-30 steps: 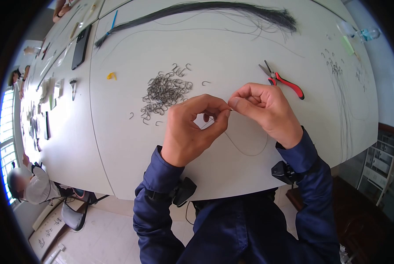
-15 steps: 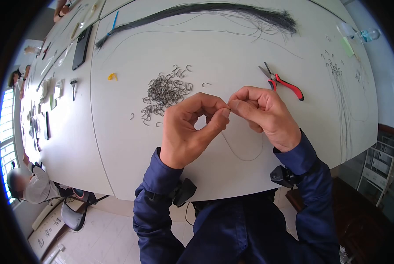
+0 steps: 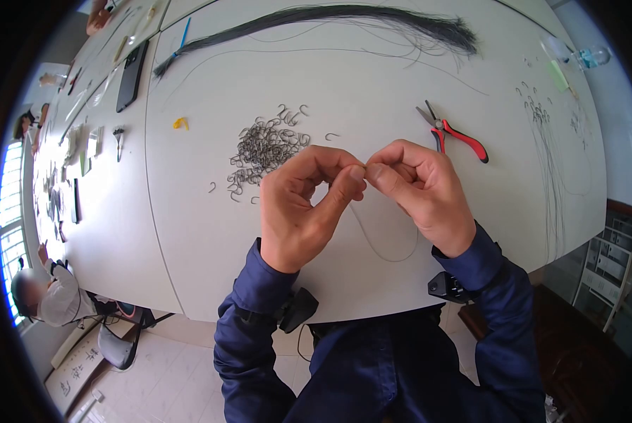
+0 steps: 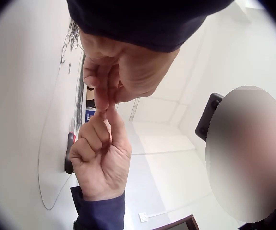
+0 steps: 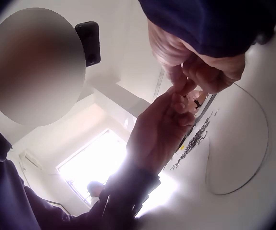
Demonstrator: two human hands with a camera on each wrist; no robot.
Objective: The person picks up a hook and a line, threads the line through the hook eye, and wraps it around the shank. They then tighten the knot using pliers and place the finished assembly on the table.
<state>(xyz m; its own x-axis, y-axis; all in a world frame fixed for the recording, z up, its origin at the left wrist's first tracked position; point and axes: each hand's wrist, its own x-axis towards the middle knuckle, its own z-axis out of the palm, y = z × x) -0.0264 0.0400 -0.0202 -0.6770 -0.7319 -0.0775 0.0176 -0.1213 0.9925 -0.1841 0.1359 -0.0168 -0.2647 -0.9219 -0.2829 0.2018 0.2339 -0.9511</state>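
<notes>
Fingertip to fingertip, my left hand (image 3: 300, 204) and right hand (image 3: 426, 197) meet above the table, each pinching with thumb and index finger. A thin grey fishing line (image 3: 392, 261) runs from between them and hangs in a wide loop toward the table's near edge; the loop (image 5: 266, 139) shows large in the right wrist view. I cannot tell whether a hook is also pinched, since the fingertips cover the spot. Just beyond the left hand lies a heap of dark fish hooks (image 3: 263, 146), with a single hook (image 3: 332, 135) to its right.
Red-handled pliers (image 3: 465, 139) lie beyond the right hand. A long bundle of dark line (image 3: 316, 13) stretches across the far side. Hooks tied to lines (image 3: 539, 113) lie at the right. A yellow scrap (image 3: 180, 123) and a black phone (image 3: 132, 76) are at the left.
Both hands have shifted slightly left, and the right wrist has come a little nearer the body. The left thumb has slid up toward the joined fingertips. The line's loop has swung left.
</notes>
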